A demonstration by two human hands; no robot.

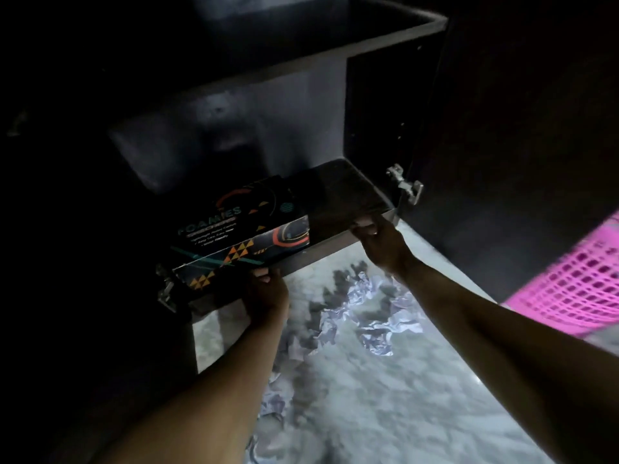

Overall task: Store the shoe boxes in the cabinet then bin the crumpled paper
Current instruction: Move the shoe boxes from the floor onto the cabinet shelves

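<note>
Here the printed shoe box point(241, 236) marked "FOAMIES" lies on the floor of the open cabinet point(351, 192), at its left, with its near end jutting a little past the shelf's front edge, so it looks only partly slid home. The left hand point(266, 293) is raised under that near end, fingertips pressed against the box's lower front edge, probably to steady it and push it further in; whether it grips or only pushes I cannot tell. The right hand point(382, 241) hooks its fingers over the front lip of the cabinet floor beside the box, curled narrowly on the board itself and holding nothing loose, likely bracing the reach upward. The cabinet door point(502, 145) stands swung open to the right, its metal hinge point(403, 184) exposed, leaving bare shelf right of the box. Below, crumpled paper point(365, 316) is scattered over the pale marbled countertop point(402, 413), untouched and well apart from both hands. A pink mesh basket point(576, 289) sits at the right edge of view, perhaps the bin meant for the paper.
</note>
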